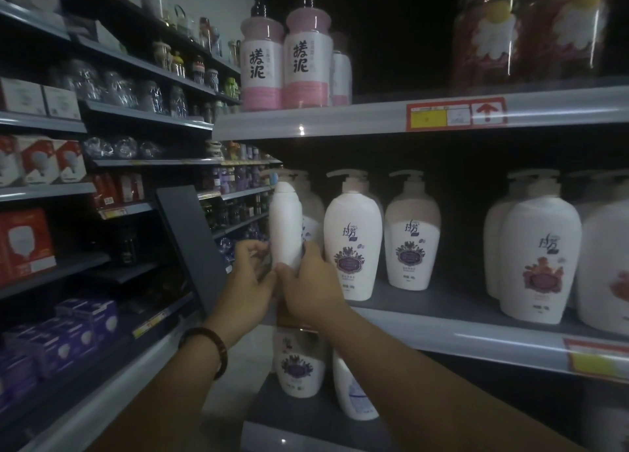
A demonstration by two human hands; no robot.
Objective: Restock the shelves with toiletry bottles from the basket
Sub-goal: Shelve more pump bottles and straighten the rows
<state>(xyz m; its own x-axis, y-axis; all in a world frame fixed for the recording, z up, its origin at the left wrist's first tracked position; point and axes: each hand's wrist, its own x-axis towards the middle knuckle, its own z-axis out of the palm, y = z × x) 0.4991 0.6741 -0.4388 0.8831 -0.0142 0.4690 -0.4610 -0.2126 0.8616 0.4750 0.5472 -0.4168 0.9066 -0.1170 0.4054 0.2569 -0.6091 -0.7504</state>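
Nearest, along the bottom of the frame: two forearms reaching up and in, a beaded bracelet (pixel 207 349) on the left wrist. Under them, on the lower shelf, two more bottles (pixel 299 366).

Just beyond, at centre: left hand (pixel 245 281) and right hand (pixel 309 291) side by side, thumbs touching, both at the foot of a white bottle (pixel 285 227). Right grip wrapped round the lower body from the right. Left grip curled, fingertips pinching the left flank. Equally near, neither leading.

Bottle directly above both grips, long axis upright, narrow edge turned to the camera, no label showing, at the left end of the middle shelf (pixel 442 319). Base hidden behind the hands; resting or lifted, cannot tell.

Likely step: seating it and turning it label-out, a twist about that upright axis.

Just beside it on the right: a purple-label bottle (pixel 352 233); another pump bottle close behind.

Farthest, top of frame: pink bottles (pixel 262 60). No basket in view.
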